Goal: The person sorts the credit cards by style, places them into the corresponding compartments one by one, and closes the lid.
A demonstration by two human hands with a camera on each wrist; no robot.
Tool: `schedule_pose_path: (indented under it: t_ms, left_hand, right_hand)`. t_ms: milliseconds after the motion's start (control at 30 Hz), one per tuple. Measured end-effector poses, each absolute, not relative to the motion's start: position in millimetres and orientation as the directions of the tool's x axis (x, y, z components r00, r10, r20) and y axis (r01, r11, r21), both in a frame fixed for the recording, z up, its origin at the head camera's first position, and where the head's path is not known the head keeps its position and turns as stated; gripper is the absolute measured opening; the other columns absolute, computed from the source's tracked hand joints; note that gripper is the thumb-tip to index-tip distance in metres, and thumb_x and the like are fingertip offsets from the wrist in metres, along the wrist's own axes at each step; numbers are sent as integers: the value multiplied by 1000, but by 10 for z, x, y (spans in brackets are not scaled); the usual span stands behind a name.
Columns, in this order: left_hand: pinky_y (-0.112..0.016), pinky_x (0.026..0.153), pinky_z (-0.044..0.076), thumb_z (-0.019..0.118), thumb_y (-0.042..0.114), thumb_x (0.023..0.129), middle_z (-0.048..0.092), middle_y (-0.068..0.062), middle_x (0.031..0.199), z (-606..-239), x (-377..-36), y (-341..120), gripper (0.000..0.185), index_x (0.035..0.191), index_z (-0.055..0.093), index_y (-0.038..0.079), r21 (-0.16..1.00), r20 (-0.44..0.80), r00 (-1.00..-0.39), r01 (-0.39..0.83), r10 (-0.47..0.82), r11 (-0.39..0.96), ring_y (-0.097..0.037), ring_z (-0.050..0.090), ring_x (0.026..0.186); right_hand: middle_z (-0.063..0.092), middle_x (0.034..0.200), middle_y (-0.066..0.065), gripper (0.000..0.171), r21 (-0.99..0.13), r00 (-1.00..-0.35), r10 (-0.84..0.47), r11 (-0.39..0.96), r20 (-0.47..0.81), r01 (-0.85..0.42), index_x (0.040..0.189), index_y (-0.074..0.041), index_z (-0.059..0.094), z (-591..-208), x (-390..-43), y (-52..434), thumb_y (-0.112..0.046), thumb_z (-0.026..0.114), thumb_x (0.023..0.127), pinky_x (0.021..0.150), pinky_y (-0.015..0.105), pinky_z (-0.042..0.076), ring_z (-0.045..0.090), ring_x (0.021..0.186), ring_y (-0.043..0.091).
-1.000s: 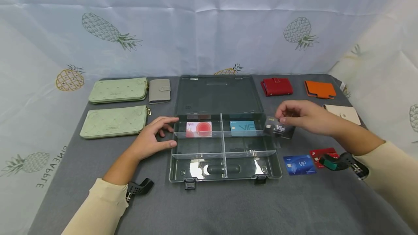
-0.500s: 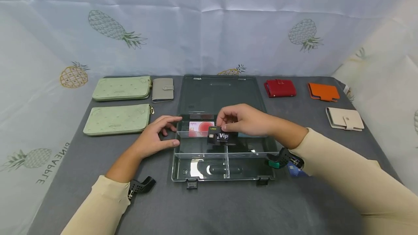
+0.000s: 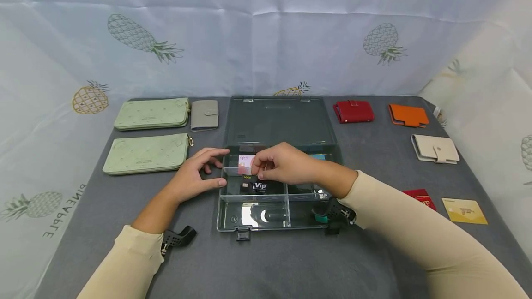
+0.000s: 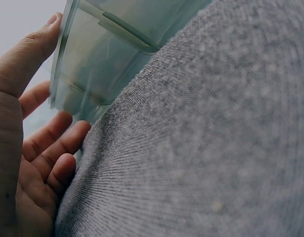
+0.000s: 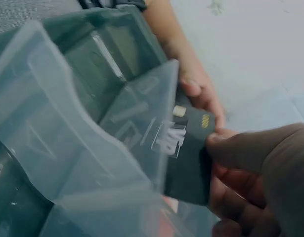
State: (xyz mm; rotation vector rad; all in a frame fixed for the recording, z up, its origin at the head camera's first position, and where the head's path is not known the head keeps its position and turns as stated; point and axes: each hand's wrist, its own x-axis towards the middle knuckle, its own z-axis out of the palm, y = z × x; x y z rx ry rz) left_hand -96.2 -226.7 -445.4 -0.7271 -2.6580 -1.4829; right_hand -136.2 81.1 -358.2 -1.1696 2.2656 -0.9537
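Note:
My right hand (image 3: 287, 165) pinches a black VIP card (image 3: 257, 187) between thumb and fingers. It holds the card over the middle-left compartment of a dark, see-through divided box (image 3: 280, 121), whose lid lies back. The right wrist view shows the thumb (image 5: 245, 150) on the edge of the black card (image 5: 190, 163), beside a clear divider (image 5: 142, 111). My left hand (image 3: 197, 172) rests with relaxed fingers at the box's left wall. A pink-and-white card (image 3: 244, 163) lies in the back-left compartment, partly hidden by my right hand. A blue card (image 3: 318, 156) peeks out in the back-right one.
Two green wallets (image 3: 145, 153) and a grey wallet (image 3: 204, 115) lie left of the box. To the right are red (image 3: 354, 111), orange (image 3: 409, 115) and cream (image 3: 435, 148) wallets. A red card (image 3: 420, 197) and a gold card (image 3: 464, 210) lie near my right sleeve.
My right hand has carried the black card from the box's right side leftward across it, then down to the middle-left compartment. The left hand has stayed at the box's left wall.

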Motion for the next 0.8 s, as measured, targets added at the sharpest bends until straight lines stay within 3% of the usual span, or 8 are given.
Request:
schedule_pose_path:
  t_ms: [167,367,533,667,800]
  left_hand:
    - [-31,80,47,92,16,84,64,-5,135,-4453,-953,-2268,71,149,62,17,802,223,-896,392,384,451,-20,65,102]
    - [-30,81,47,92,16,84,63,-3,135,-4456,-944,-2272,73,150,62,18,800,215,-899,387,383,459,-18,65,104]
    - [-30,82,47,92,19,85,62,-2,137,-4452,-949,-2278,72,150,61,19,795,216,-897,391,385,465,-17,65,104]
    - [-30,82,47,91,20,85,62,-2,138,-4445,-954,-2275,72,150,61,19,794,214,-897,391,388,465,-17,65,105]
    - [-30,82,47,91,18,84,62,-2,138,-4443,-951,-2270,72,150,61,18,797,215,-896,392,389,460,-17,65,105]
  right_hand:
    - [75,92,-14,8,-547,-519,-855,444,-19,-710,99,-19,80,-3623,-1308,738,-11,80,97,75,27,54,68,81,0]
    - [77,95,-12,9,-375,-469,-883,430,15,-821,101,-22,82,-3654,-1263,738,-16,82,95,71,29,56,69,81,2]
    - [78,101,-10,15,-439,-478,-877,412,46,-798,107,-19,82,-3664,-1250,830,-13,84,94,77,30,57,71,87,2]
    - [78,106,-7,22,-538,-528,-843,400,102,-742,112,-14,82,-3651,-1236,993,-11,87,90,82,30,57,72,92,7]
    - [78,110,-2,29,-640,-598,-789,390,139,-663,117,-11,80,-3603,-1195,1255,-12,89,89,72,30,55,70,93,17]
